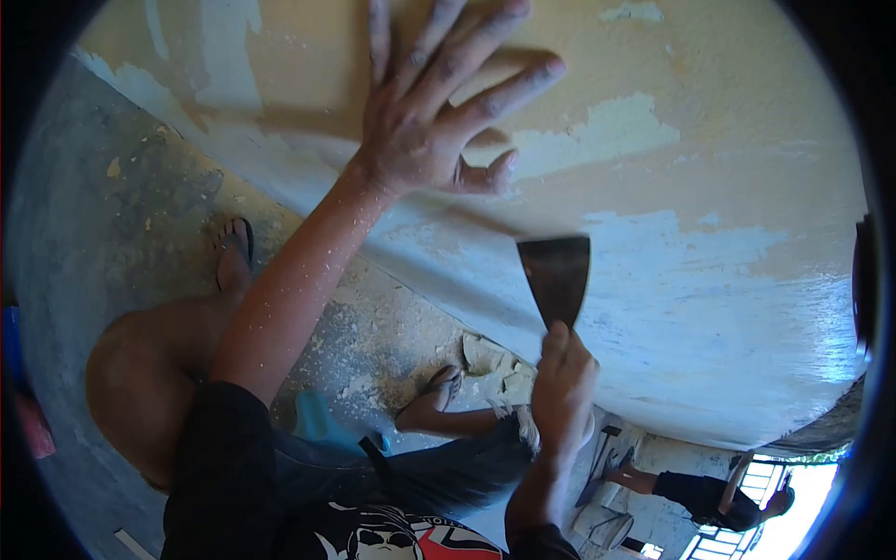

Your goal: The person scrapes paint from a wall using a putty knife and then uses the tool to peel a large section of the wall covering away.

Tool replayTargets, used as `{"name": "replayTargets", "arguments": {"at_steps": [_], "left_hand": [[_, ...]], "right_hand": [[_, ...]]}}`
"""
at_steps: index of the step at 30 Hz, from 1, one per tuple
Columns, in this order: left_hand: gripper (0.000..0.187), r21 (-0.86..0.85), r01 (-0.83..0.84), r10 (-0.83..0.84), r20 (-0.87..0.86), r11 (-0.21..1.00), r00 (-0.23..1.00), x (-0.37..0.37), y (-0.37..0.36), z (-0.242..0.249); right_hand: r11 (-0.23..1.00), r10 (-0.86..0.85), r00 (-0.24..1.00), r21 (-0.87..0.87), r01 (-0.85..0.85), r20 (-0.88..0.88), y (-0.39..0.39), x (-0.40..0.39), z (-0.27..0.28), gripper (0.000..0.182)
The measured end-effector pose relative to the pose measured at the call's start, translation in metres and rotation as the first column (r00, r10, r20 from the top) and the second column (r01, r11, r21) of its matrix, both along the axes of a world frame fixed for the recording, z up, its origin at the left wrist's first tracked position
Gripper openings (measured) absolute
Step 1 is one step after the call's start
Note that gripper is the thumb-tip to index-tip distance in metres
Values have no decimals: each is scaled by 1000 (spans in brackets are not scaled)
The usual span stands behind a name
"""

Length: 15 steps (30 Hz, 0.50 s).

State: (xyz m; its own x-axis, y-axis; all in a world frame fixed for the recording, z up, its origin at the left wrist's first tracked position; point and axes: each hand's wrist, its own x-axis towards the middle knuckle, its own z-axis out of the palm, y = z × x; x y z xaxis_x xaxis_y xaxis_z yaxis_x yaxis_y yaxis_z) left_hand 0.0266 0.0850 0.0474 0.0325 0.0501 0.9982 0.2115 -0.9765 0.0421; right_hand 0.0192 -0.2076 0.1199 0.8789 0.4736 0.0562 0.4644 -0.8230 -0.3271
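Observation:
My left hand (439,112) is pressed flat against a wall (709,121) of peeling yellow and pale blue paint, fingers spread. My right hand (563,387) grips the handle of a metal scraper (557,275), whose wide dark blade rests against the wall just below and to the right of my left hand. Both hands and my left forearm are dusted with paint flakes.
Below me are a grey concrete floor (103,215) strewn with paint chips (495,364), and my bare knee and sandalled feet. A blue object (322,420) lies by my leg. Another person (700,490) crouches at the lower right near a bright doorway.

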Motion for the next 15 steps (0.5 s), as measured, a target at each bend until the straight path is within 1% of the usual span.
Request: {"name": "replayTargets", "arguments": {"at_steps": [1, 2, 3, 4, 5, 6, 7, 8, 9, 10, 11, 12, 13, 14, 15], "left_hand": [[61, 10, -11, 11, 4, 1000, 1000, -6, -1, 2], [58, -37, 89, -88, 33, 995, 996, -13, -8, 3], [56, -84, 212, -207, 62, 974, 976, -15, -21, 6], [63, -55, 274, -267, 105, 960, 958, -10, -33, 0], [69, -18, 366, -365, 38, 930, 930, -8, -54, -8], [70, -91, 616, -619, -212, 783, 756, -16, -81, -15], [73, -12, 741, -707, -313, 671, 635, -11, -104, -14], [53, 81, 726, -663, -349, 683, 663, -9, -134, -8], [59, 79, 738, -621, -484, 670, 616, -5, -158, -15], [59, 136, 704, -574, -481, 697, 662, -2, -170, -17], [59, 151, 703, -562, -496, 695, 661, 3, -171, -13], [59, 161, 696, -537, -524, 699, 661, 9, -171, -9], [60, 174, 686, -511, -546, 706, 664, 15, -171, -3], [49, 235, 614, -462, -476, 753, 748, 20, -172, 2], [49, 248, 604, -448, -475, 757, 757, 24, -172, 4]], "right_hand": [[998, -59, 997, 21, 60, -39, -3, 3, 2, 31], [998, -32, 999, 45, 33, -21, -3, 6, -2, 33], [987, 127, 986, 82, -136, 106, -3, 9, -13, 34], [988, 129, 991, 83, -130, 22, -2, 9, -12, 32], [985, 146, 988, 104, -140, -56, 2, 11, -11, 30], [969, 204, 966, 173, -176, -161, -3, 11, -5, 27], [960, 215, 964, 215, -179, -158, -19, 16, -7, 27], [866, 472, 872, 118, -487, 130, -41, 24, -14, 23], [707, 671, 636, -70, -703, 381, -56, 34, -20, 19], [621, 740, 573, -29, -783, 353, -65, 43, -22, 11], [621, 731, 573, -12, -784, 370, -68, 40, -22, 11], [792, 566, 823, 313, -525, -54, -73, 36, -18, 8], [891, 359, 773, 440, -116, -523, -76, 34, -12, 8], [884, 373, 774, 450, -128, -511, -78, 31, -4, 8], [857, 378, 759, 510, -71, -530, -77, 27, 4, 16]]}}
